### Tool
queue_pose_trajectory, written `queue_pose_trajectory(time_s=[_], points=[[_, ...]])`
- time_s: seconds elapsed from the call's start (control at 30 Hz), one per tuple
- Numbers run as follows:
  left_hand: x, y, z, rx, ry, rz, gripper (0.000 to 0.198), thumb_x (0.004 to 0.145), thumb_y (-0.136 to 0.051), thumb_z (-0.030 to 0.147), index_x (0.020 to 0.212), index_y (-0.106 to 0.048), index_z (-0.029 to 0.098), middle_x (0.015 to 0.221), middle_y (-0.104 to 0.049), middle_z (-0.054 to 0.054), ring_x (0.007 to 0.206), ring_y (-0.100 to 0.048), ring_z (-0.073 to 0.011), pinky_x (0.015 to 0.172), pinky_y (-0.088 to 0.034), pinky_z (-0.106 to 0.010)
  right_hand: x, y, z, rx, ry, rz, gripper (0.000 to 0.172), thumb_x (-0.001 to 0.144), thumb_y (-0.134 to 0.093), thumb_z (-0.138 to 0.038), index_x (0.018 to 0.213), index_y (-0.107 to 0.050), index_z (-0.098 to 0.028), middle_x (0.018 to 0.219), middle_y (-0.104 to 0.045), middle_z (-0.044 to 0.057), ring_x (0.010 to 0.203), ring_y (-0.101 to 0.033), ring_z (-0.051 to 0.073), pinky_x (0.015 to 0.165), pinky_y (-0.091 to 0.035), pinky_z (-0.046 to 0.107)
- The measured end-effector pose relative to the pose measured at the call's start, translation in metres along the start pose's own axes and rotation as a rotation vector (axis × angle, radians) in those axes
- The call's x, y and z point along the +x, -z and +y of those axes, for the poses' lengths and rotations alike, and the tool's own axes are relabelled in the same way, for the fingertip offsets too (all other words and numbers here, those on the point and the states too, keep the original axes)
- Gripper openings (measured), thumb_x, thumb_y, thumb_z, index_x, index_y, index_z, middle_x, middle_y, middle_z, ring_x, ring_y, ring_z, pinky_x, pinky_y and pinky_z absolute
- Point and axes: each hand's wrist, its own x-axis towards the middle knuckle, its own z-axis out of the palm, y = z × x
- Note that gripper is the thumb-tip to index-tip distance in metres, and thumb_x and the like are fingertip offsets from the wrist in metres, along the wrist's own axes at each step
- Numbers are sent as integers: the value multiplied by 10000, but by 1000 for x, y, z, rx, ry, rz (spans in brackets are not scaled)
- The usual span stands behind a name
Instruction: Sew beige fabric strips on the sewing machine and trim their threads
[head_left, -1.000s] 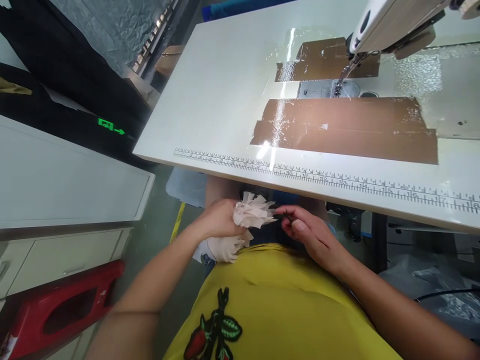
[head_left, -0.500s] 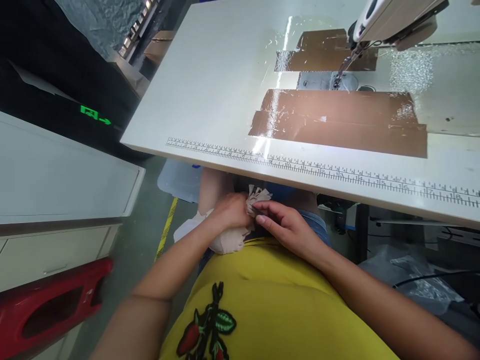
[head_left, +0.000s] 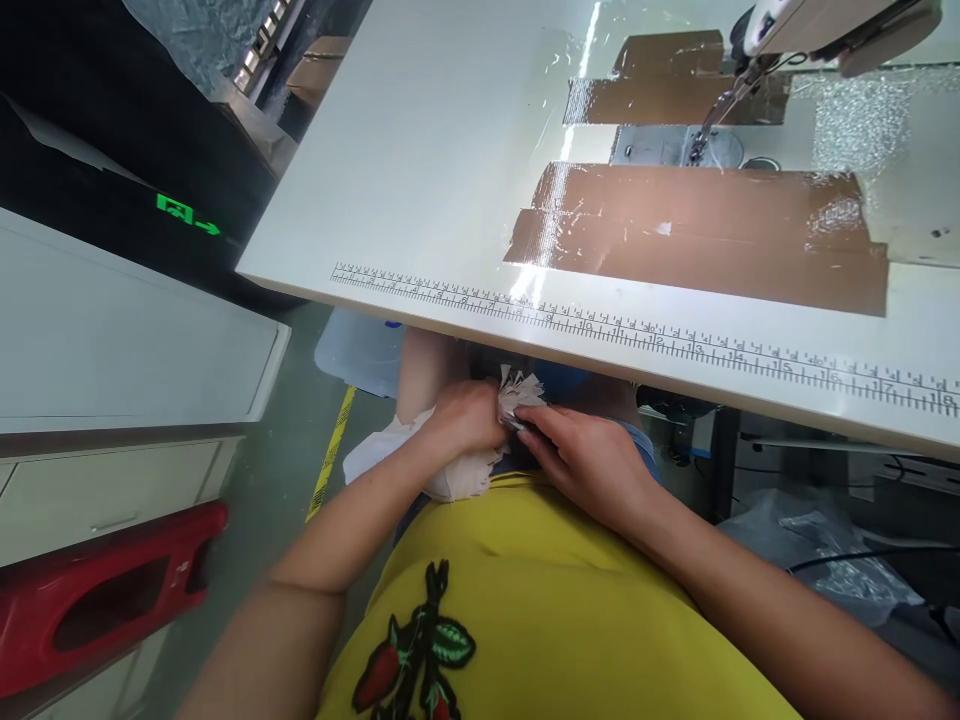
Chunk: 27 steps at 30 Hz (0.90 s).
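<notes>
Over my lap, below the table edge, my left hand (head_left: 471, 415) is a closed fist around a bunch of off-white fabric strips (head_left: 523, 388). Their cut ends fan out past the thumb side of the fist. My right hand (head_left: 596, 455) has thumb and forefinger pinched together on the near edge of this bunch. More of the pale cloth (head_left: 461, 480) hangs out beneath the left fist and spreads over my thigh. Whether it is one piece or several I cannot tell. What lies inside the left palm is hidden.
The white sewing table (head_left: 420, 180) with a printed ruler edge lies just beyond my hands. Brown tape patches (head_left: 697, 230) surround the sewing machine's needle area (head_left: 697, 145). A red plastic stool (head_left: 150, 570) and white cabinet (head_left: 127, 340) stand left. Clear plastic bags (head_left: 840, 560) lie right.
My right thumb and forefinger have closed onto the edge of the fabric bunch, where they were slightly apart. The left fist stays nearly in place. The view has shifted a little.
</notes>
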Motion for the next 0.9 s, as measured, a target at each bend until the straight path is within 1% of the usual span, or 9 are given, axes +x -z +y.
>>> queue_pose_trajectory(time_s=[0.2, 0.37, 0.6, 0.9], points=[[-1, 1, 2, 8, 4, 11, 432, 660, -577, 502, 968, -602, 200, 918, -703, -98, 843, -660, -319, 632, -506, -357, 1, 4, -2, -40, -16, -31, 252, 919, -441, -285, 1067, -629, -206, 937, -718, 52, 779, -671, 222, 575, -394, 280], [-1, 1, 3, 7, -3, 28, 405, 672, -555, 503, 944, -607, 208, 909, -707, -89, 830, -663, -311, 631, -509, -358, 3, 3, -3, -68, -34, -53, 257, 924, -438, -295, 1074, -631, -216, 909, -716, 45, 758, -666, 214, 560, -359, 273], [-2, 0, 4, 4, 2, 52, 374, 691, -542, 464, 949, -620, 204, 892, -705, -101, 821, -665, -315, 639, -513, -368, 5, 0, -3, -110, -42, -80, 255, 926, -425, -281, 1055, -637, -224, 876, -720, 39, 720, -662, 210, 527, -303, 275], [-3, -1, 4, 2, 8, 63, 389, 676, -573, 456, 962, -623, 197, 900, -706, -104, 838, -666, -321, 664, -519, -369, 4, 2, -5, -96, -31, -61, 253, 925, -422, -282, 1046, -637, -219, 867, -715, 38, 722, -662, 212, 527, -295, 274]])
